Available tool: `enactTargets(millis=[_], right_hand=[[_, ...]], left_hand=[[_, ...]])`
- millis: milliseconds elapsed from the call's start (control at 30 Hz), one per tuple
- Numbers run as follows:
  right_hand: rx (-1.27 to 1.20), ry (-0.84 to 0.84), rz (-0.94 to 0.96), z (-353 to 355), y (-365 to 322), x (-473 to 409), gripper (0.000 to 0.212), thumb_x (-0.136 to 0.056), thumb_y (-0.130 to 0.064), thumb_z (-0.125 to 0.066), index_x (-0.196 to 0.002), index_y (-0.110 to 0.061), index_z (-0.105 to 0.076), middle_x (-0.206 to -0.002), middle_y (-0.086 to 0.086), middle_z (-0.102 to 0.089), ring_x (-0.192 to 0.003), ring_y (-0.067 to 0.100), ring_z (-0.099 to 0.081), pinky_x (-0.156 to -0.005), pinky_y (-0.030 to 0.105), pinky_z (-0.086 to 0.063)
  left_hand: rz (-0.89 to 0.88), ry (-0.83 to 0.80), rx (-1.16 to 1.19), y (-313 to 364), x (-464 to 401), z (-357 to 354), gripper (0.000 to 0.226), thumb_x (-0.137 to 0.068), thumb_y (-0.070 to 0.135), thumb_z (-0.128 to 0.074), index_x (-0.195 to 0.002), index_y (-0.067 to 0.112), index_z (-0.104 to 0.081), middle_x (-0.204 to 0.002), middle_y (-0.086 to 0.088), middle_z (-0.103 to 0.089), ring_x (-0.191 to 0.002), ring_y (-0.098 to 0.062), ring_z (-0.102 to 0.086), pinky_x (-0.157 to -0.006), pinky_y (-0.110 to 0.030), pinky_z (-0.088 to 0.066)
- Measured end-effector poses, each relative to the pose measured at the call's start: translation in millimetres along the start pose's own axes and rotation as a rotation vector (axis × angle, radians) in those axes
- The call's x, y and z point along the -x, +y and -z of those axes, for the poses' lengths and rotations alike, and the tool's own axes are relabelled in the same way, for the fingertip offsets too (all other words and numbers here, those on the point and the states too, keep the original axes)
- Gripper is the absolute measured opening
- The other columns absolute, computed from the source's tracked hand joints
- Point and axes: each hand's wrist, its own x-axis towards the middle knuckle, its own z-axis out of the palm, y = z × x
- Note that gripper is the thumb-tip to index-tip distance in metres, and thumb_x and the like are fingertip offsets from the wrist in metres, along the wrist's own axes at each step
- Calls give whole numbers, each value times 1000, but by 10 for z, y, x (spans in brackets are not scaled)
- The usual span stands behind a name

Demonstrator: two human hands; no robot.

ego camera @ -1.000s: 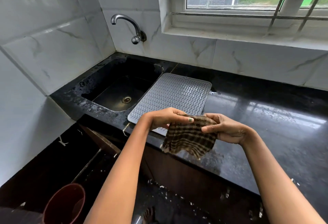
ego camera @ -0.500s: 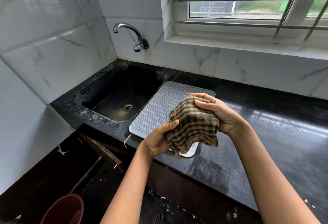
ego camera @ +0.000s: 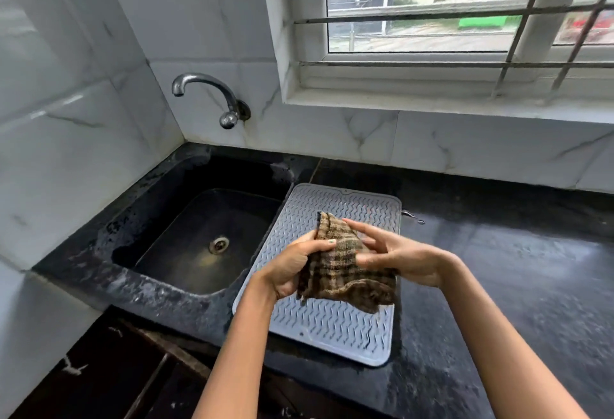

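Note:
A brown checked cloth [ego camera: 345, 275] hangs between both hands above the grey ribbed drying mat [ego camera: 335, 329]. My left hand [ego camera: 292, 265] grips the cloth's left side, thumb across the front. My right hand [ego camera: 395, 254] is at the cloth's right side with its fingers spread and blurred; some fingers lie against the fabric, and the cloth's lower edge runs under the palm. The cloth's bottom edge droops free over the mat.
A black sink [ego camera: 206, 239] with a round drain lies left of the mat, below a wall tap [ego camera: 212, 96]. The wet black counter [ego camera: 515, 285] stretches right. White marble tiles and a barred window [ego camera: 448, 9] stand behind. The counter's front edge is near my forearms.
The hands and cloth moved from the counter's front edge to above the mat. The cloth was bunched under my right hand and now hangs more spread out. The camera has tilted upward.

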Motion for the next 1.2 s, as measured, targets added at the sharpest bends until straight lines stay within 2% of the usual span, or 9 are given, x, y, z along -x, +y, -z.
enactTargets(millis=[200,300,433,533,667,800,967,1100,1200], right_hand=[[104,-62,-75,-11,120,-188,67,-77,-4,-74,-132,-30,-47,-121,9,-66,-114,27,-61,-99,48,-47],[111,-40,-119,0,146,-241,63,-76,-15,-77,-131,-28,-48,-125,8,-63,-116,26,-60,-100,49,-46],[48,59,-150,119,140,-261,59,-72,-33,-79,-121,-9,-58,-121,16,-64,-113,30,-60,-105,49,-41],[81,73,-169,279,105,-268,49,-71,-21,-80,-112,-1,-63,-112,23,-65,-103,32,-63,-99,47,-44],[-279,222,-96,404,130,-277,52,-74,-9,-74,-122,-2,-57,-118,20,-63,-106,30,-62,-86,46,-55],[-499,479,-41,383,157,-338,64,-69,-32,-75,-126,-8,-57,-108,12,-64,-94,23,-62,-74,33,-55],[-671,755,-170,317,144,-442,50,-71,-40,-77,-105,-7,-63,-100,14,-70,-91,28,-66,-64,37,-55],[-753,687,-159,363,9,-477,75,-73,-8,-77,-137,-9,-38,-114,18,-64,-95,29,-65,-68,42,-53],[-616,772,-133,401,-61,-545,93,-73,14,-69,-144,-17,-18,-129,26,-48,-93,32,-66,-73,39,-55]], left_hand=[[50,31,-237,200,-151,208,28,-98,6,-44,-123,7,-57,-121,-19,-65,-107,-26,-64,-93,-35,-53],[84,15,-337,220,-179,205,33,-94,12,-55,-128,11,-51,-124,-15,-63,-112,-25,-63,-96,-37,-51],[63,-30,-479,249,-232,224,57,-86,15,-68,-136,19,-39,-125,-7,-63,-112,-17,-63,-99,-34,-50],[26,138,-480,313,-309,239,64,-88,16,-66,-139,30,-31,-116,-15,-62,-102,-28,-66,-92,-41,-53],[-116,176,-337,340,-385,146,44,-93,7,-57,-130,29,-49,-104,-22,-64,-88,-29,-67,-78,-41,-57],[-204,245,-292,396,-487,12,24,-90,2,-59,-110,13,-68,-105,-12,-69,-88,-18,-67,-80,-29,-58],[-174,297,-450,387,-535,-75,50,-72,-1,-77,-118,15,-65,-113,-10,-68,-98,-18,-66,-77,-21,-56],[-207,472,-678,434,-618,-72,59,-70,-4,-78,-124,15,-62,-119,-6,-65,-110,-20,-62,-94,-28,-51],[-138,579,-888,497,-667,-37,60,-72,5,-80,-128,14,-60,-125,-7,-63,-117,-20,-57,-103,-29,-43]])
